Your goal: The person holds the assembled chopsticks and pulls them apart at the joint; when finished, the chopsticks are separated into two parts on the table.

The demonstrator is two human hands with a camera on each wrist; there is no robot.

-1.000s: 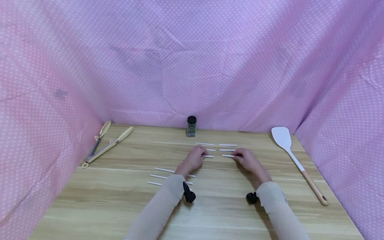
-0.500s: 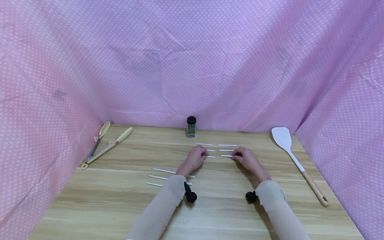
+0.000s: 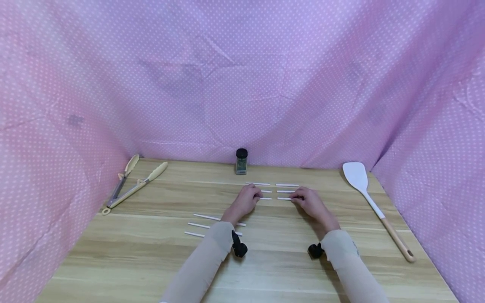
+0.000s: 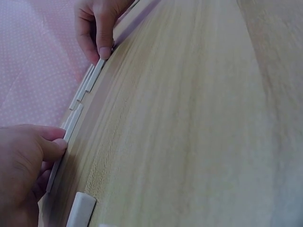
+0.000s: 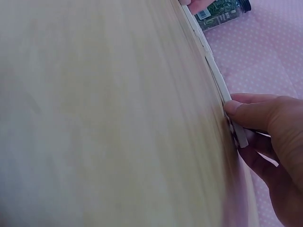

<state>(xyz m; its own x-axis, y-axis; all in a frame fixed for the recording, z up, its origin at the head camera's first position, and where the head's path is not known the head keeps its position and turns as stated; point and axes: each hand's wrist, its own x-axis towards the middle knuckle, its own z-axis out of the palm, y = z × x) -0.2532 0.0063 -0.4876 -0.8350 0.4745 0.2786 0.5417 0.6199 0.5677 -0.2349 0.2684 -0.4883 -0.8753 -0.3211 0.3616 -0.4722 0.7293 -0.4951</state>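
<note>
Thin white sticks lie in two short columns at the table's far middle. My left hand (image 3: pixel 245 200) pinches the nearest stick (image 3: pixel 266 198) of the left column; in the left wrist view, thumb and fingers grip this stick (image 4: pixel 72 124) along its side. Opposite, my right hand (image 3: pixel 310 202) pinches the nearest stick (image 3: pixel 283 198) of the right column near its outer end. The right wrist view shows that stick (image 5: pixel 240 136) between thumb and fingers. A small gap separates the two held sticks. Behind them lie a left far stick (image 3: pixel 258 184) and a right far stick (image 3: pixel 287 185).
Several more white sticks (image 3: pixel 195 234) lie at the near left, partly under my left forearm. A black-capped spice jar (image 3: pixel 241 163) stands at the back. Cream-tipped tongs (image 3: pixel 130 195) lie spread at left; a white spatula (image 3: pixel 356 176) lies at right. Pink dotted cloth (image 3: pixel 242 84) surrounds the table.
My right hand has drawn its stick slightly left and made it straighter. The left hand's stick has shifted a little right, so the gap between the two is narrower.
</note>
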